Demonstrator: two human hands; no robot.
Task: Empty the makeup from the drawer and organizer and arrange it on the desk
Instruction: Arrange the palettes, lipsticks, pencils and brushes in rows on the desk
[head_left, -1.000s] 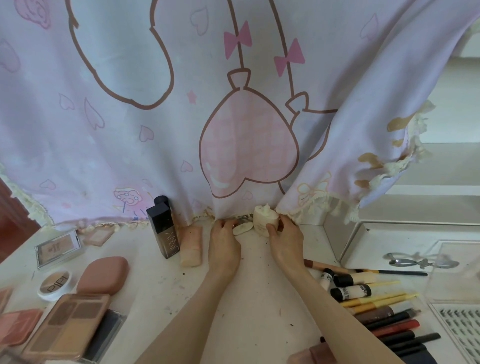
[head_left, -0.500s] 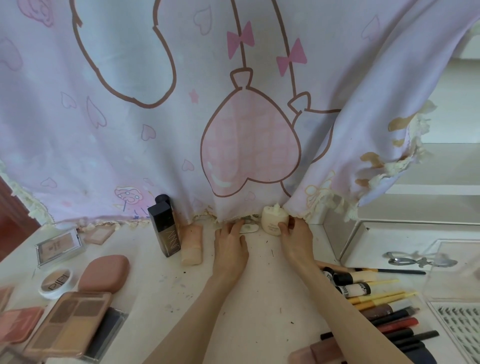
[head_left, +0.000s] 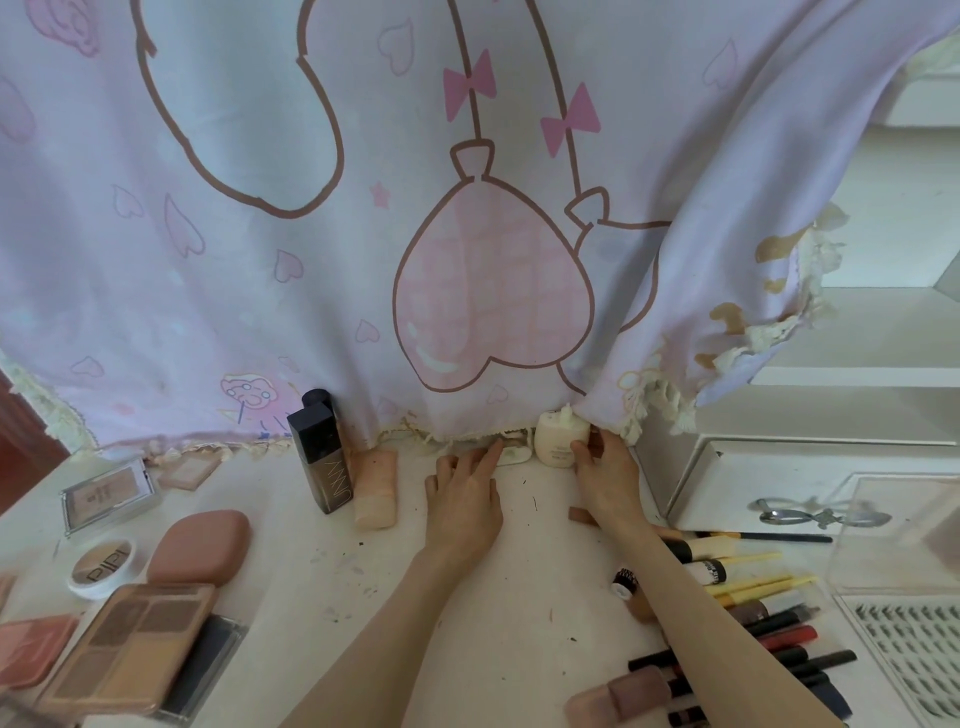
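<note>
— Where's the cream jar (head_left: 558, 439)?
— Upright at the desk's (head_left: 519, 597) back edge, under the curtain (head_left: 311, 260). My right hand (head_left: 602, 475) grips it.
— Your left hand (head_left: 465, 491)?
— Flat, fingers straight, touching a small white piece (head_left: 514, 456).

**Jar and hands shift right along the curtain's hem**

The right hand (head_left: 605, 470) now holds the cream jar (head_left: 556, 439) further right than a second ago, tucked under the curtain (head_left: 467, 234) fold, its fingers curled around the jar's right side. The left hand (head_left: 465, 499) has slid back from the small white piece (head_left: 514, 454); its fingers lie flatter on the desk (head_left: 519, 597), only the fingertips (head_left: 493, 449) reaching the piece.
</note>
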